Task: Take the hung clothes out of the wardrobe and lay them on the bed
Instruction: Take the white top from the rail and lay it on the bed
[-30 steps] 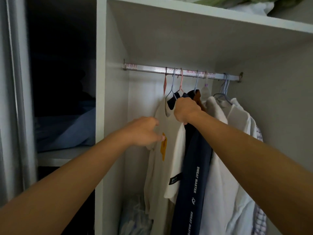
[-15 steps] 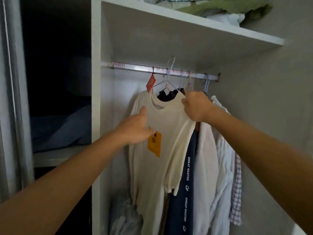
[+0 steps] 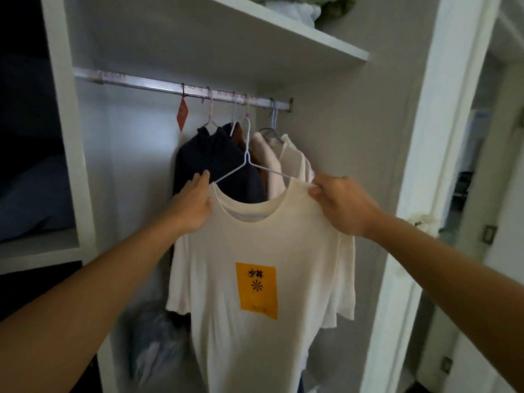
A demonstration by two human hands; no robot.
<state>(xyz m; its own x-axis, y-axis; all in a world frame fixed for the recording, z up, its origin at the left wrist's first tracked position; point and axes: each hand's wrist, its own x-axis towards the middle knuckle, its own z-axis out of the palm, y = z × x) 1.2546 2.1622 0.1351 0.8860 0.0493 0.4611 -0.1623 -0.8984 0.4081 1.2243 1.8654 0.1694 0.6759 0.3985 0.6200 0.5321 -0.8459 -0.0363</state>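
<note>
— Cream cotton up front: we hold the T-shirt [image 3: 255, 251] by its shoulders, out in front of the wardrobe [image 3: 283, 32], its orange patch [image 3: 257, 290] facing us.

— How do our hands sit?

— Our left hand [image 3: 195, 205] grips the left shoulder, thumb up by the collar. Our right hand [image 3: 340, 205] pinches the right shoulder, fingers curled over the cloth.

— And the hanger [image 3: 246, 163]?

— Thin white wire, inside the collar. Its hook rises toward the rail [image 3: 141, 82]; whether it touches the rail we cannot tell.

— What hangs behind?

— Toward the rail's right end, a dark top [image 3: 209, 160], something brown just beside it, then pale shirts [image 3: 283, 157] nearest the right wall. A red tag [image 3: 182, 114] dangles from the rail left of them.

— Anything below?

— A plastic bag [image 3: 156, 341] on the wardrobe floor, by the left wall. Folded fabric [image 3: 326, 8] sits at the top shelf's right end.
</note>
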